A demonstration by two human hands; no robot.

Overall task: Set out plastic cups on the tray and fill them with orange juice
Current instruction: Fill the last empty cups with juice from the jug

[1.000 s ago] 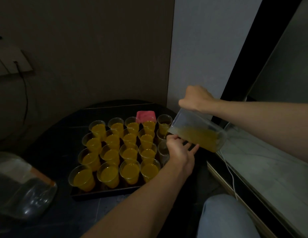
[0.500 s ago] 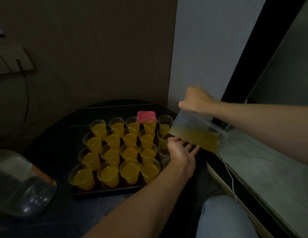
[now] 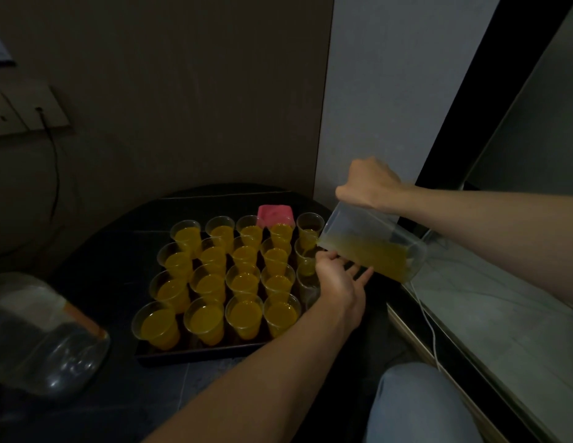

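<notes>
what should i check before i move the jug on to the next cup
1. Grip on the jug: the right hand grips the tilted jug at its top. Ok.
2. Juice in the jug: a pool of juice lies along its lower side. Ok.
3. Fill level of the cup under the spout: partly hidden by the jug and a hand. Cannot tell.
4. Next cup, nearer in the right column: upright and looks unfilled. Ok.
5. Left hand: fingers extended beneath the jug, partly in front of the next cup. Not ok.
6. Spills on the tray: too dark. Cannot tell.
</notes>
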